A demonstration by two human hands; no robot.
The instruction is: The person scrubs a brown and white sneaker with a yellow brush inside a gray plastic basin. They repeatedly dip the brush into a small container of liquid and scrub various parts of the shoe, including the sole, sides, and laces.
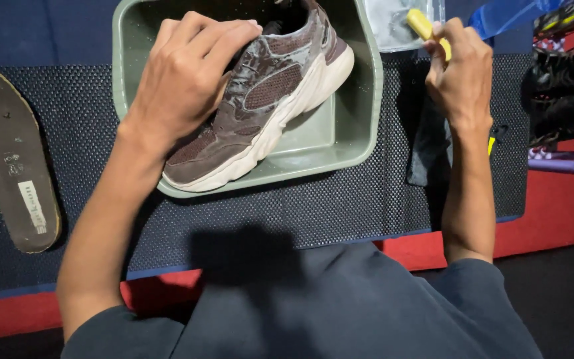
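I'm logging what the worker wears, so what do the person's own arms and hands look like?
Both forearms are bare, with no gloves, rings, watch or wristbands on the left hand or right hand. Short dark grey-blue sleeves end near the elbows.

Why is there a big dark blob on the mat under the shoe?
Head view: the blob is a shadow on the black mat, so light comes from above; the wet shoe glistens; the right hand looks slightly blurred.

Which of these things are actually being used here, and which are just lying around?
In use: brown sneaker, held by left hand; green basin; yellow brush in right hand.
Lying about: insole; dark cloth; black mat; shoe rack.
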